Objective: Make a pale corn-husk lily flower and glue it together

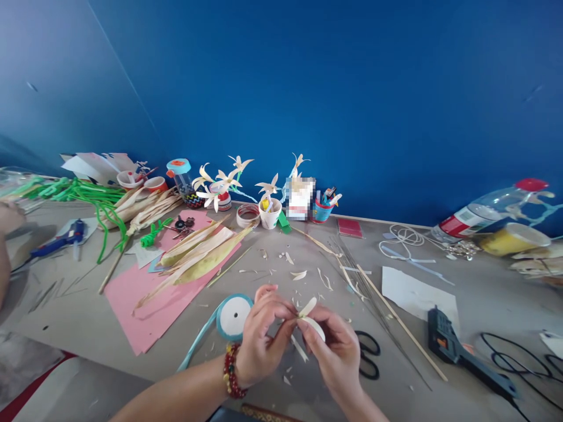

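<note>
Low in the middle of the head view, both hands meet at a small cream husk flower [308,306] with a few petals showing. My left hand [265,334], with a beaded bracelet at the wrist, pinches the flower at its base. Thumb and fingers of my right hand [336,349] close on a petal from the other side. Fingertips partly hide the base. A spool of light blue ribbon [235,317] lies beside my left hand. Black scissors [370,355] lie just right of my right hand, their blades hidden beneath it. Husk scraps [299,275] are strewn beyond the hands.
Dried husks [206,258] lie on pink paper [127,302] at left. Finished husk flowers [226,179] stand at the back. A glue gun [451,340] with its cord and a wooden stick [402,322] lie right. Another person's arm [6,234] rests at far left near a blue glue gun [61,240].
</note>
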A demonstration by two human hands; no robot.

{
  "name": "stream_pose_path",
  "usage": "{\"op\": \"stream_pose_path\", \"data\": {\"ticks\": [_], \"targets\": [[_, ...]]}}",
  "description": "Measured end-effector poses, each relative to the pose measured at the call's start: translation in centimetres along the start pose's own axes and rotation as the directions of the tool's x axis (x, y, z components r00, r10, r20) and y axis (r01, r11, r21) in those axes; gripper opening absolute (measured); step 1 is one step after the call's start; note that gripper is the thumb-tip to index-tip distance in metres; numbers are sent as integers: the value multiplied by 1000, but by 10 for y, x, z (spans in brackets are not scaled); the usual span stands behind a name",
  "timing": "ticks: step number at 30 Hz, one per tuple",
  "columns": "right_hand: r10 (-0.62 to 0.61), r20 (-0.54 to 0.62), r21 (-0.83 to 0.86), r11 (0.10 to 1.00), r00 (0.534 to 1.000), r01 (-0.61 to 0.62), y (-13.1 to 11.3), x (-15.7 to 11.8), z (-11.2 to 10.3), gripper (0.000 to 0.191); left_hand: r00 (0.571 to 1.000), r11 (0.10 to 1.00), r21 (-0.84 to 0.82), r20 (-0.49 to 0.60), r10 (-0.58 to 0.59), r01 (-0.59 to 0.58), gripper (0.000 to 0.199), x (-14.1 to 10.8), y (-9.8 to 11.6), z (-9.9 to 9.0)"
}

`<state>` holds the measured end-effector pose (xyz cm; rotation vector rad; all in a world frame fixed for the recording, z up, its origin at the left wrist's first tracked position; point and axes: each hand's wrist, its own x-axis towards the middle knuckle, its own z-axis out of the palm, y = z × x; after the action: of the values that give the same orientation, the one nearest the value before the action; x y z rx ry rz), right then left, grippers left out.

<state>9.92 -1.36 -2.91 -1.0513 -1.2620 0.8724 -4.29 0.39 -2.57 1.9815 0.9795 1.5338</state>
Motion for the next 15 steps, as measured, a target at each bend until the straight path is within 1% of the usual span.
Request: {"op": "stream_pose_path", "data": {"ticks": [6,9,11,15], "targets": [[11,5,12,1000,1000,-11,0,-2,-1,20,999,999,31,7,32,-32,12,-2,-1,-1],[38,15,13,999,999,-39,3,-2,-1,15,1000,1000,24,-6,9,-9,11,-2,-2,0],[65,21,42,997,998,-65,4,-1,-1,11,1000,1000,15,-19,-12,13,10,-1,-2,1],[114,14,139,984,993,-115,2,-1,1,14,999,999,0,-33,-32,32,9,0,-3,1]]}}
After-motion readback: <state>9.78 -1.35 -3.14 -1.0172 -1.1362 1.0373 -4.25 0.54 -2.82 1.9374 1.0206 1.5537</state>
